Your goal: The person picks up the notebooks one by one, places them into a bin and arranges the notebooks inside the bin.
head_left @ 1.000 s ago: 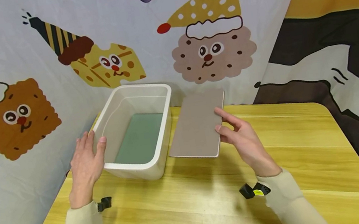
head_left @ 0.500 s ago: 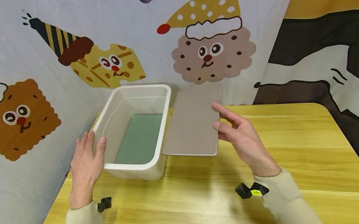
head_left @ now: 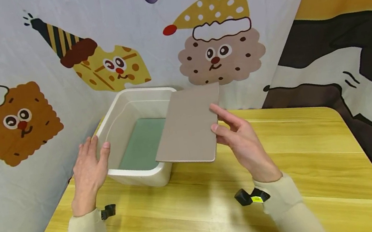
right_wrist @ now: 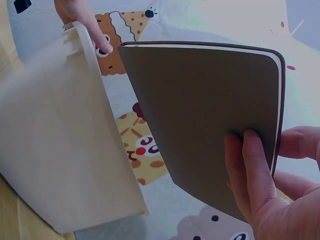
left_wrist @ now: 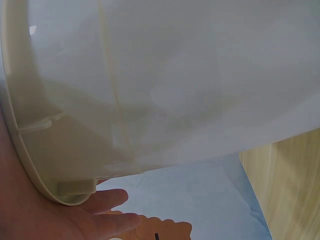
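Note:
My right hand (head_left: 241,139) pinches a grey-brown notebook (head_left: 189,125) by its right edge, thumb and index finger on top. Other fingers press its underside in the right wrist view, where white page edges show along the notebook (right_wrist: 200,110). The notebook is held level over the right rim of a white plastic bin (head_left: 145,179), covering part of its opening. On the bin's floor lies a flat green rectangle (head_left: 144,142), like a notebook cover. My left hand (head_left: 89,168) rests at the bin's left rim with fingers straight; in the left wrist view its palm touches the rim.
The bin stands toward the back left of a yellow wooden table (head_left: 200,214). Behind the table hangs a white cloth (head_left: 156,36) with cartoon prints, and a darker printed cloth (head_left: 345,68) hangs at the right. Each wrist wears a small black camera.
My right hand has carried the notebook leftward and slightly up, from beside the bin to over its right rim. The left hand and the bin have stayed where they were.

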Tool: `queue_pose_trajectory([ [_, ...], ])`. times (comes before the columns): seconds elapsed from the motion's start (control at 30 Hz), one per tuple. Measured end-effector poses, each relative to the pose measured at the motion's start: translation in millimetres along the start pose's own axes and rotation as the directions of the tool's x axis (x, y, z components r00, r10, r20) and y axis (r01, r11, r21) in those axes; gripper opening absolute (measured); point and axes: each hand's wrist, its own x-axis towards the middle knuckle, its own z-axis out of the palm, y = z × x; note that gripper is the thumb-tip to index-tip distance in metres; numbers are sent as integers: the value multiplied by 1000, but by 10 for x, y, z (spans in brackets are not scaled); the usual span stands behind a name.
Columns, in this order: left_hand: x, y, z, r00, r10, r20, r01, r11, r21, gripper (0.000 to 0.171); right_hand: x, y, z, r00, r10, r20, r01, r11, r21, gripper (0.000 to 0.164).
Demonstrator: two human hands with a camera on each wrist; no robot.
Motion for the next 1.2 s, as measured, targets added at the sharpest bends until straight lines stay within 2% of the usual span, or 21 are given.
queue_pose_trajectory([
  [0.37,-1,20,-11,1000,-3,1,3,1000,4,80,67,2,177,999,-24,44,23,1000,16,56],
  [0.57,-1,21,-9,1000,-3,-2,3,1000,7,80,134,39,306,996,-33,78,28,998,64,56],
  [0.87,-4,21,-11,1000,3,-2,-3,1000,1,80,239,96,520,992,-32,122,20,995,101,57],
  [1.2,-3,22,-4,1000,3,-16,-3,1000,-8,80,380,212,743,992,-1,124,-14,993,120,55],
])
